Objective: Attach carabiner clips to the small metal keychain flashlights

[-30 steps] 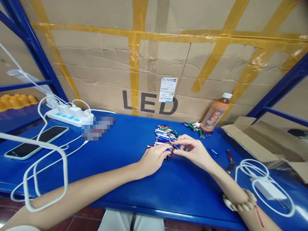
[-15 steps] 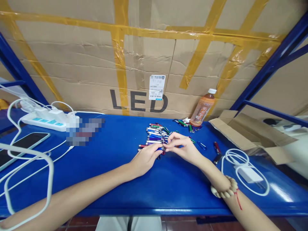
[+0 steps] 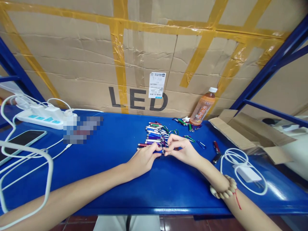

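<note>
Here, the fingers of the left hand [image 3: 141,160] are pinched closed on a small blue tube [image 3: 159,151], while the right hand [image 3: 184,151] has its thumb and forefinger nearly together at the tube's metallic end. The tube is held just above the tabletop [image 3: 115,195], at the near end of a row of coloured metal tubes [image 3: 154,132], well apart from the orange bottle [image 3: 202,109] behind.

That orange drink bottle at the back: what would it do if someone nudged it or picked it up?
The bottle looks mostly filled with orange drink, so it would probably feel fairly heavy for its size. Being tall and slim, it might tip if nudged near its white cap. Its rounded sides suggest it could roll once fallen.
</note>
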